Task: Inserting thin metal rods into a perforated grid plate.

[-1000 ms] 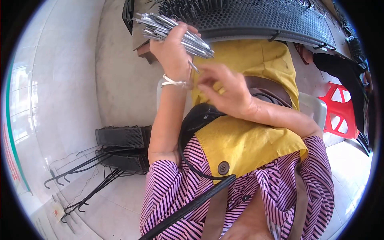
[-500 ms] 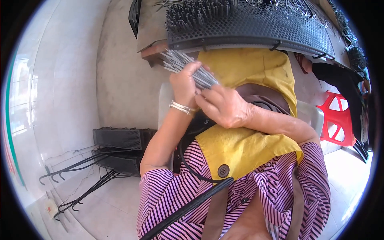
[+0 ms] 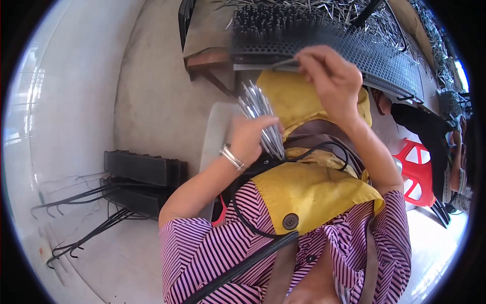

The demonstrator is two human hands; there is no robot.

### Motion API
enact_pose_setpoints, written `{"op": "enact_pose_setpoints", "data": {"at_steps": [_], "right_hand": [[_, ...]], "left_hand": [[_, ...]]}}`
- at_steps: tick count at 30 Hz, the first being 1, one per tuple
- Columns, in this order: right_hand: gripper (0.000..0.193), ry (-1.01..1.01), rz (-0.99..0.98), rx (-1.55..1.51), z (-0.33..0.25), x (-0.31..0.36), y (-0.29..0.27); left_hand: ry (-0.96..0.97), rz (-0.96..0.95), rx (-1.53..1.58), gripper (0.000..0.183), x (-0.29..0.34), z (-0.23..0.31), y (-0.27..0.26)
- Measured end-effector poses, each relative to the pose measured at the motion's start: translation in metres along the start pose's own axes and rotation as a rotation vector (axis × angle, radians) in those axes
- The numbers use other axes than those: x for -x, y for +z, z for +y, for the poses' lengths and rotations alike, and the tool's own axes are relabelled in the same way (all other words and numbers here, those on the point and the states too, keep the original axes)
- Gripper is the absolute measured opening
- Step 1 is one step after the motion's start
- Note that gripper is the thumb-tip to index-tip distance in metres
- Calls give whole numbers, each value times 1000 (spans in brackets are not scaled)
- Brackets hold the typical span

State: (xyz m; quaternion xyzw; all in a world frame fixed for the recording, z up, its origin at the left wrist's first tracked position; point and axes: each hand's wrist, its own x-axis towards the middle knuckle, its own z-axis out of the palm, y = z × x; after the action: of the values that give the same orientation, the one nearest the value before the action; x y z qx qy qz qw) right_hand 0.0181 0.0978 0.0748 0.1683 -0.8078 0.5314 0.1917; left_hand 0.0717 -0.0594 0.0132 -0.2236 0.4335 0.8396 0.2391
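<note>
My left hand (image 3: pixel 248 138) is wrapped round a bundle of thin silvery-grey rods (image 3: pixel 257 107) above my lap, their ends sticking out past the thumb. Farther up and to the right, my right hand (image 3: pixel 336 81) pinches a short grey rod (image 3: pixel 284 64), slightly blurred, by the front edge of a black perforated metal rack (image 3: pixel 329 57). Many dark rods (image 3: pixel 271 23) stand upright in the holes at the rack's left end. The exact number of rods in the right hand cannot be made out.
Loose metal strips (image 3: pixel 338 11) lie behind the rack on the table. A yellow apron (image 3: pixel 324 197) covers my lap and a black cable hangs across it. Black racks with hooked rods (image 3: pixel 136 169) lie on the floor at left. Another person sits at right beside a red stool (image 3: pixel 417 164).
My right hand has left the bundle and moved up and right to the rack, with a rod in its fingers. My left hand keeps the bundle, now lower.
</note>
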Motion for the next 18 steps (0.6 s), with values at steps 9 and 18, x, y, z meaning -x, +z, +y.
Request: {"op": "enact_pose_setpoints", "data": {"at_steps": [9,18], "right_hand": [[10,44,41,-122,23,-51,48],[9,-29,-206,127,16,-74,63]], "left_hand": [[5,-128,99,14,-1,-8,0],[-180,-233,82,13,4,-10,0]]}}
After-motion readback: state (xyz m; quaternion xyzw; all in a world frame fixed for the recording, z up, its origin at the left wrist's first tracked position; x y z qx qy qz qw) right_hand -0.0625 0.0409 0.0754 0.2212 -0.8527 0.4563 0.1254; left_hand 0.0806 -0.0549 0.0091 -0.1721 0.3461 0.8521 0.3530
